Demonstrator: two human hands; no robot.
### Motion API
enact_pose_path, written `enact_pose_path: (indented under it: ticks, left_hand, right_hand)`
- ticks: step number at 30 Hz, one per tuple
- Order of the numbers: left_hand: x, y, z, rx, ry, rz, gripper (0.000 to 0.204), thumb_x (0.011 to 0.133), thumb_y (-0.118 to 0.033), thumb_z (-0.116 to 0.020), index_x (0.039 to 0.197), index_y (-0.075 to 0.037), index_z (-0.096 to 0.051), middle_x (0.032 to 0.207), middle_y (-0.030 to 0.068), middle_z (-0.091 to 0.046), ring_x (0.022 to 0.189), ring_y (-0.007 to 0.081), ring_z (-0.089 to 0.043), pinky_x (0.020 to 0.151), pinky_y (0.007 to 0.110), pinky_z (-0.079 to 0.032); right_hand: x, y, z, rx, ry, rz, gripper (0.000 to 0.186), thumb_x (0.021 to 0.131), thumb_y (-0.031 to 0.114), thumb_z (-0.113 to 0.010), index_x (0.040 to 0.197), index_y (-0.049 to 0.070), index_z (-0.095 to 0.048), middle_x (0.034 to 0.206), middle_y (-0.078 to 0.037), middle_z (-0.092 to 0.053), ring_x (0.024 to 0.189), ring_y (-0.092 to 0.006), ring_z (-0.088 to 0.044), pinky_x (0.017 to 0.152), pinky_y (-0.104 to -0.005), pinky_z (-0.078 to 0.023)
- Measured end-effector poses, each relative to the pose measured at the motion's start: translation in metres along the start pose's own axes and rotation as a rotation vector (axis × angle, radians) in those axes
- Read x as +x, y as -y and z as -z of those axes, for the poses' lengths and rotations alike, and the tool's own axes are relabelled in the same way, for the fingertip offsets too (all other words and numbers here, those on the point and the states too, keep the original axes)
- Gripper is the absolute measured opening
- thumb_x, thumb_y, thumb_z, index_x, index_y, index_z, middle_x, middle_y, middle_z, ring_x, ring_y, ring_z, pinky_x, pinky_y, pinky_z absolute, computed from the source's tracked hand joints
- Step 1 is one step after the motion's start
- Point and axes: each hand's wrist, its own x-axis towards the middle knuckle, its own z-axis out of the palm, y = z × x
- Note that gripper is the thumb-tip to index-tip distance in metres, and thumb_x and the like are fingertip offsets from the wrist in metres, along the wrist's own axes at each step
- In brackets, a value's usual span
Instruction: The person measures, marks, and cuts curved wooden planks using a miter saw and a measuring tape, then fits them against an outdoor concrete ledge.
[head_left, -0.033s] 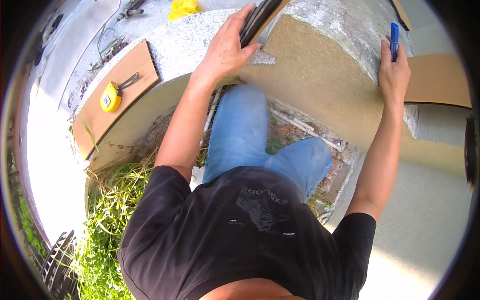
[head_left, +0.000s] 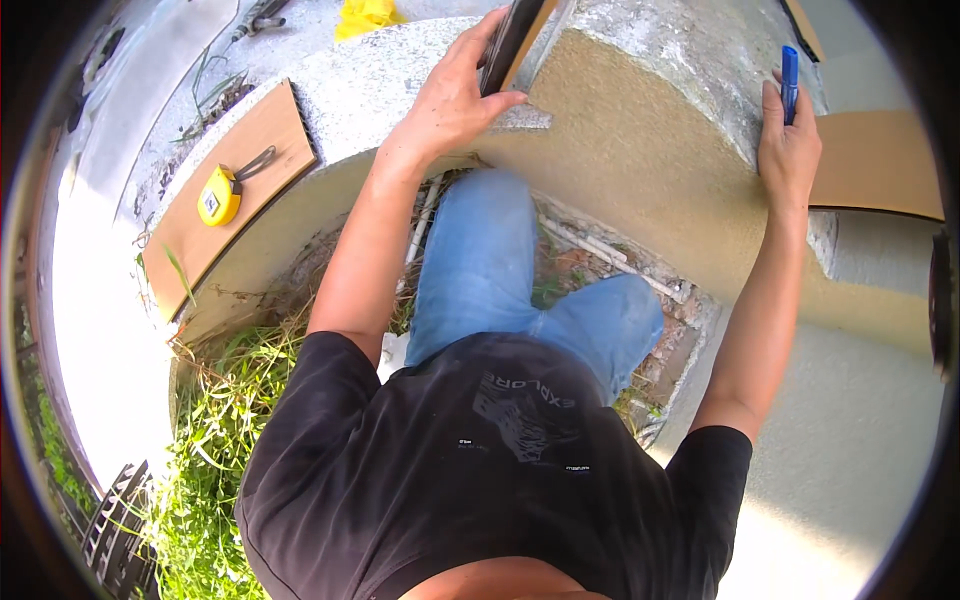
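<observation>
At the top middle, my left hand grips the edge of a thin board with a dark face and a wood-coloured side. The thumb points right below the board, and the fingers lie along its left side. The board's far end is cut off by the frame. My right hand is closed around a capped blue marker that points up. This hand rests beside the rough concrete edge, next to a wood-coloured plank at the right.
A yellow tape measure with a dark strap lies on another wood-coloured plank at the left, on the speckled stone ledge. Behind the ledge is a yellow bag. Green grass and white pipes lie below.
The board in my left hand has turned slightly, and the left thumb has shifted a little to the right. My right hand and the marker stay in place.
</observation>
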Motion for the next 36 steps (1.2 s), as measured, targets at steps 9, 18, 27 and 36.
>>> enact_pose_path:
  ticks: [9,18,27,36]
  left_hand:
    - [-0.008,0.014,-0.019,0.124,-0.021,-0.249,0.062,0.094,-0.009,-0.07,0.149,-0.002,-0.045,0.145,0.0244,-0.053,0.122,0.0416,-0.062,0.097,0.048,-0.055]
    - [-0.017,0.021,-0.019,0.311,0.1,-0.178,0.071,0.094,-0.006,-0.067,0.156,-0.003,-0.032,0.135,0.0264,-0.053,0.116,0.0475,-0.06,0.093,0.051,-0.054]
    - [-0.018,0.013,-0.014,0.232,0.178,-0.075,0.067,0.098,-0.017,-0.066,0.155,-0.002,-0.034,0.146,0.0275,-0.051,0.127,0.046,-0.055,0.105,0.051,-0.048]
    - [-0.018,0.014,-0.011,0.03,0.133,0.062,0.06,0.096,-0.013,-0.068,0.149,-0.001,-0.043,0.142,0.0232,-0.054,0.129,0.0413,-0.055,0.109,0.045,-0.045]
  right_hand:
    - [0.001,0.001,0.0,-0.019,0.039,-0.045,0.039,0.102,0.043,-0.065,0.126,0.012,-0.069,0.1,-0.01,-0.074,0.093,-0.0202,-0.068,0.087,-0.0331,-0.052]
    - [0.005,0.008,-0.003,-0.107,0.122,-0.101,0.041,0.101,0.043,-0.066,0.124,0.01,-0.071,0.103,-0.011,-0.075,0.097,-0.0211,-0.07,0.089,-0.0335,-0.052]
    - [0.002,0.001,-0.001,-0.027,0.085,-0.06,0.038,0.1,0.042,-0.067,0.121,0.01,-0.071,0.089,-0.008,-0.072,0.083,-0.0195,-0.066,0.081,-0.0324,-0.052]
    - [-0.001,0.01,0.002,-0.05,0.084,-0.047,0.036,0.1,0.04,-0.065,0.119,0.01,-0.068,0.097,-0.017,-0.073,0.09,-0.0368,-0.069,0.082,-0.0411,-0.054]
